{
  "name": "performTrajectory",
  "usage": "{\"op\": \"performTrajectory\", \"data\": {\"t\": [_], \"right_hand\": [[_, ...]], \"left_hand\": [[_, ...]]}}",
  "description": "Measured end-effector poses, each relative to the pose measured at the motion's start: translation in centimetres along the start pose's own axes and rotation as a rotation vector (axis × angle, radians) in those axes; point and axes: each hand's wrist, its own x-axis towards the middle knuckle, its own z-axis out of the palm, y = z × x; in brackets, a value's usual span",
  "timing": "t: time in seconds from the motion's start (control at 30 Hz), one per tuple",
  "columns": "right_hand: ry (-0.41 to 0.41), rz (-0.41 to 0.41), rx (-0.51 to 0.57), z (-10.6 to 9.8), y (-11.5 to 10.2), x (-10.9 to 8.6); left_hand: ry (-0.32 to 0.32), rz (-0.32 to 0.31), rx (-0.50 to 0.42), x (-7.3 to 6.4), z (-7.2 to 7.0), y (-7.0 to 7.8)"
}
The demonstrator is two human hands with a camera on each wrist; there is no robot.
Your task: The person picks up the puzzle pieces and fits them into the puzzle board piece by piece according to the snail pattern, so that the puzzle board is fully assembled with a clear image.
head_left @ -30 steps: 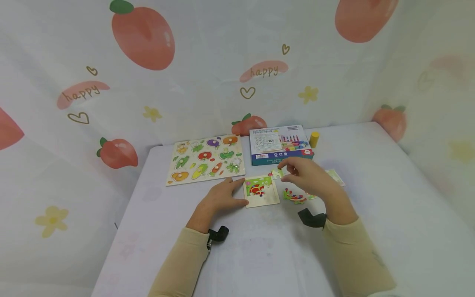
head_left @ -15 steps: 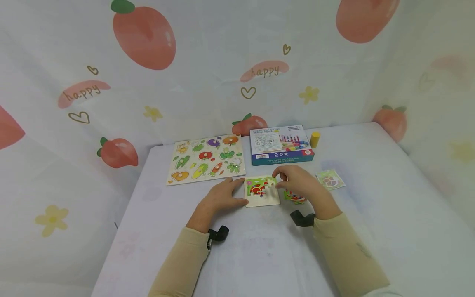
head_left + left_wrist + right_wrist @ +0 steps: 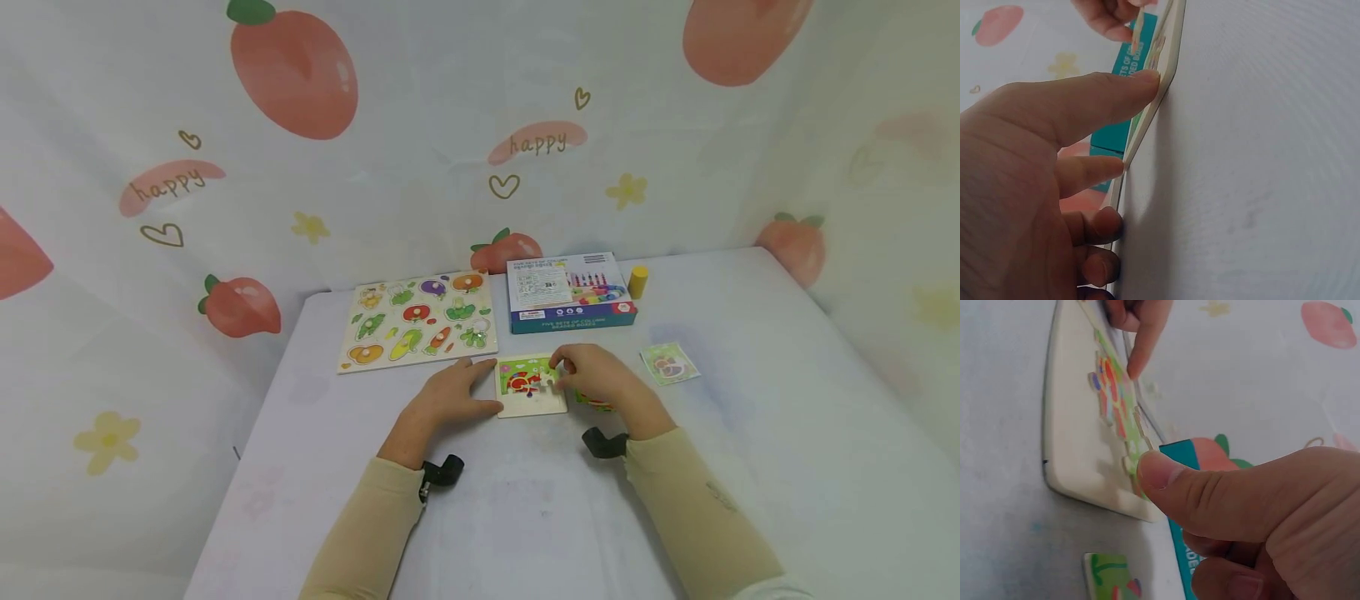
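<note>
- Left hand (image 3: 450, 393): thumb and index finger spread apart, tips touching the left edge of the puzzle board (image 3: 528, 406) near its two left corners; other fingers loosely bent.
- Right hand (image 3: 596, 375): thumb and index finger closed on a small puzzle piece (image 3: 548, 379), held over the board's right part.
- Puzzle board: flat, near the middle of the surface (image 3: 495, 517); partly filled picture toward its far edge, plain strip along its near edge.
- Loose pieces (image 3: 594, 402): just off the board's right edge, mostly hidden under the right hand.
- Beyond: narrow gap between board and boxed set (image 3: 573, 319), which lies along the surface's far edge; vegetable board (image 3: 390, 354) close by the far left corner.
- Farther right: picture card (image 3: 669, 364); yellow cylinder (image 3: 637, 283) beside the box.
- Room for moving: broad toward the surface's near edge and right edge.
</note>
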Motion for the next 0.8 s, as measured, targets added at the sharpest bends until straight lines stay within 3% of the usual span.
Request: {"op": "performTrajectory", "data": {"t": [0.33,0.8], "right_hand": [[-0.002,0.020,0.053,0.9,0.9,0.6],[0.024,0.072,0.021,1.8,0.9,0.8]], "left_hand": [[0.004,0.006,-0.006,0.2,0.1,-0.2],[0.000,-0.010,-0.018,0.1,0.1,-0.1]]}}
